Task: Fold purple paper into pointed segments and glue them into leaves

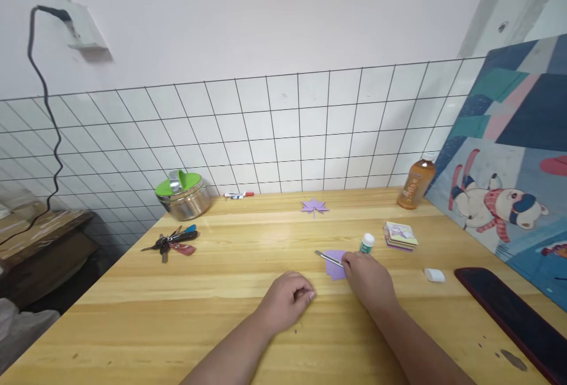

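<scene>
My right hand point(370, 281) is closed on a slim silver cutter knife point(330, 258), its tip pointing to the far left. Beneath the knife lies a piece of purple paper point(335, 271), partly hidden by my fingers. My left hand point(286, 302) rests on the table to the left of the paper, fingers curled in and nothing visible in them. Just beyond my right hand stands a green-and-white glue stick point(367, 243). A purple paper maple leaf point(314, 206) lies farther back on the wooden table point(230, 290).
On the left are a steel pot with green lid point(183, 196) and a bunch of keys point(170, 242). Markers point(239, 195) lie by the tiled wall. At right are a drink bottle point(416, 183), a paper stack point(400, 235), a small white block point(434, 275) and a phone point(509, 314).
</scene>
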Available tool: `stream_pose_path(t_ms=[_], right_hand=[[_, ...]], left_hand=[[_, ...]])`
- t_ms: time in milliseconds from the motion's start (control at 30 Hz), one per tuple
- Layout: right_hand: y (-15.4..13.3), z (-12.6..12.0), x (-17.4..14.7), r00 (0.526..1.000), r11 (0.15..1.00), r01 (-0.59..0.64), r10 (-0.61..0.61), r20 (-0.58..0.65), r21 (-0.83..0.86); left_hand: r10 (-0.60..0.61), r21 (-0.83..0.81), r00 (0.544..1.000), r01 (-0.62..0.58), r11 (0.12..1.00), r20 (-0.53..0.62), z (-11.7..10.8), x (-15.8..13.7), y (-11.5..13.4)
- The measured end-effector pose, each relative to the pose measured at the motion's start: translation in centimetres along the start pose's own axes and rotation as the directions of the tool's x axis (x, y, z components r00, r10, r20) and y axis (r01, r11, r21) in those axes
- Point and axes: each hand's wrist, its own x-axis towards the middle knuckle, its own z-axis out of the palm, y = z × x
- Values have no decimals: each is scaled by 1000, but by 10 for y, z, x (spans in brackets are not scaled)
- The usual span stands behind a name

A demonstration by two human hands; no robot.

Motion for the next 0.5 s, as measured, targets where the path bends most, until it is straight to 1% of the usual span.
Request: stream_pose_path(t_ms=[133,233,333,433,500], right_hand=[[0,1,-2,1000,999,12,-13,20,42],[1,1,-1,999,994,17,-21,39,107],[5,-1,0,1000,987,12,-15,21,160],[10,-5,0,999,992,-38,41,-25,122],[11,-7,0,997,995,-69,71,-19,69]], left_hand=[[3,6,1000,-3,1000,-1,1,-1,-2],[13,12,1000,-13,1000,0,1,-1,-1],[37,14,999,-37,999,0,1,-1,0],[44,9,999,-44,999,-1,1,-1,0],[36,7,999,-36,999,-7,1,-1,0]])
